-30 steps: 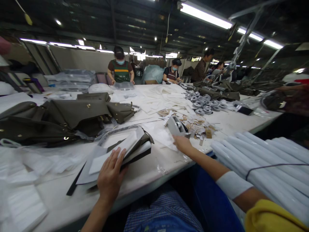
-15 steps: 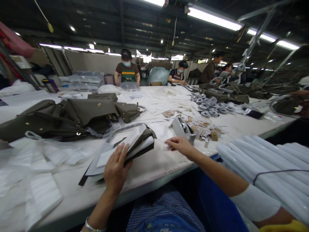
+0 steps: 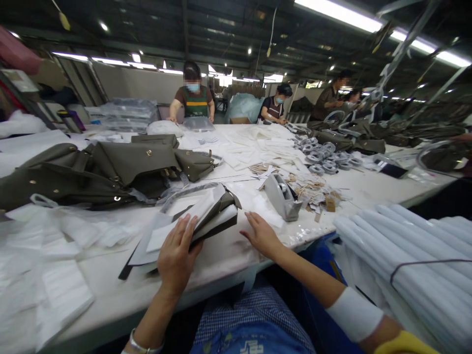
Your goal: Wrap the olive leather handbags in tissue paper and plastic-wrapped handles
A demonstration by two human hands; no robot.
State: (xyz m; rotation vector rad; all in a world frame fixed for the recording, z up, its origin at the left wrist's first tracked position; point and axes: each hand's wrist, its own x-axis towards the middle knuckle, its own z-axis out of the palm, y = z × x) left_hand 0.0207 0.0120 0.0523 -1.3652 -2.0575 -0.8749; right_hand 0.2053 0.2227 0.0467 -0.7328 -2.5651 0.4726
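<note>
A folded olive bag [image 3: 214,214] with white sheets around and between its layers lies on the table in front of me, with a clear-wrapped handle behind it. My left hand [image 3: 177,253] grips its near left side, fingers flat over the white sheet and thumb low at the edge. My right hand [image 3: 261,237] hovers just right of the bag, thumb and fingers apart, with nothing visible in it. A grey tape dispenser [image 3: 280,200] stands beyond the right hand.
More olive bags [image 3: 136,162] lie behind on the left. White packing sheets [image 3: 62,275] spread at the near left. Tags [image 3: 313,189] and grey rolled coils [image 3: 320,155] sit behind the dispenser. White wrapped rolls [image 3: 401,250] are stacked at right. Co-workers [image 3: 193,101] work across the table.
My right hand has moved left and down from beside the tape dispenser toward the bag, and its fingers have spread. My left hand and the bag have stayed in place.
</note>
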